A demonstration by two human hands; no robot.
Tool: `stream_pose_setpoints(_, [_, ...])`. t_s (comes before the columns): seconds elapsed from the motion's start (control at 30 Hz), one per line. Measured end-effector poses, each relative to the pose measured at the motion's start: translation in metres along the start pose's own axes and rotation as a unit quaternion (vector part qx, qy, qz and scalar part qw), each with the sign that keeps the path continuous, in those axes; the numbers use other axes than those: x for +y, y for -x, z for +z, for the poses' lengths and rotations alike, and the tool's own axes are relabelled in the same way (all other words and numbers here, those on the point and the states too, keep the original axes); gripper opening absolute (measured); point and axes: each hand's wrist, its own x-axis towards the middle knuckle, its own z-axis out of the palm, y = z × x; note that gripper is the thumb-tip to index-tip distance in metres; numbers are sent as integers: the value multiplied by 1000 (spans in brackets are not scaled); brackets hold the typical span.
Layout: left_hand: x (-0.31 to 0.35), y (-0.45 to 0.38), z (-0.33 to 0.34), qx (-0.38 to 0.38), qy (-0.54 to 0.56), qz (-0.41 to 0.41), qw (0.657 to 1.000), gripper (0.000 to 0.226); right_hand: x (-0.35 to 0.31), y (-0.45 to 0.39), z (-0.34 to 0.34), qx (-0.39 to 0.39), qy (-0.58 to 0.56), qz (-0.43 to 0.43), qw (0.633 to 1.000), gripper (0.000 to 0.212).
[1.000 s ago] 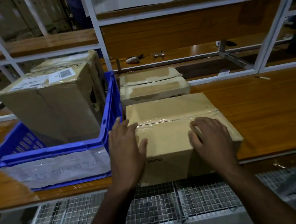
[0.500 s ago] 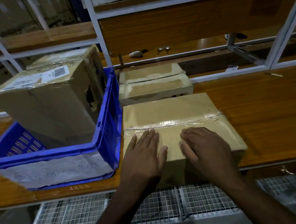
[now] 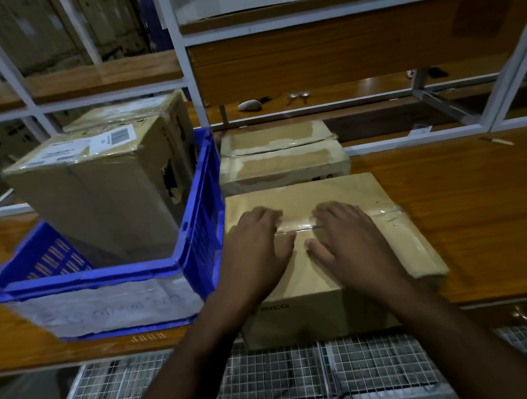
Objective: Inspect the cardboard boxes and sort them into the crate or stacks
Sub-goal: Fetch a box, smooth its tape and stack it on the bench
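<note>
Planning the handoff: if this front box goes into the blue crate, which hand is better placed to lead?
Likely the left hand. It lies flat on the front box on the side beside the blue crate; the right hand lies farther away.

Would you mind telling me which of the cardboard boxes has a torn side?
The labelled box standing in the blue crate: its right side shows a ragged hole. The box under both hands and the boxes behind it look intact.
</note>
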Motion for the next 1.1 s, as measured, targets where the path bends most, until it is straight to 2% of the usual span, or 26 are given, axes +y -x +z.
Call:
stream_pose_setpoints(0.07, [-4,-17,10,-30,-4,7,1000,56,0,-16,6,-31,10,0,999,60])
stream_pose_setpoints(0.2, [-12,-28,29,-86,-67,13,994,57,3,-29,18,-71,33,9,997,61])
stream_pose_setpoints(0.33, [-13,-27,29,-86,-72,16,994,58,5,-29,18,-64,42,14,997,60])
stream_pose_setpoints(0.47, [-15,-23,27,-71,-76,-21,994,64,7,-28,21,-68,51,25,996,65])
stream_pose_setpoints(0.67, [-18,-25,24,-52,-61,-47,996,66,16,-33,18,-53,55,37,996,56])
stream_pose_setpoints(0.77, [-17,-21,19,-21,-63,-139,988,81,29,-30,15,-20,73,135,988,70])
stream_pose_setpoints(0.83, [-18,-18,13,-15,-19,-218,976,95,38,-30,10,-4,83,225,971,79])
stream_pose_setpoints(0.9, [-20,-17,10,-20,31,-257,966,101,42,-32,6,9,57,280,958,86])
stream_pose_setpoints(0.97, [-22,-15,9,-15,56,-262,963,99,41,-31,3,20,30,294,955,87])
stream_pose_setpoints(1.1, [-18,1,4,51,112,-241,963,92,37,-16,-9,58,4,274,960,77])
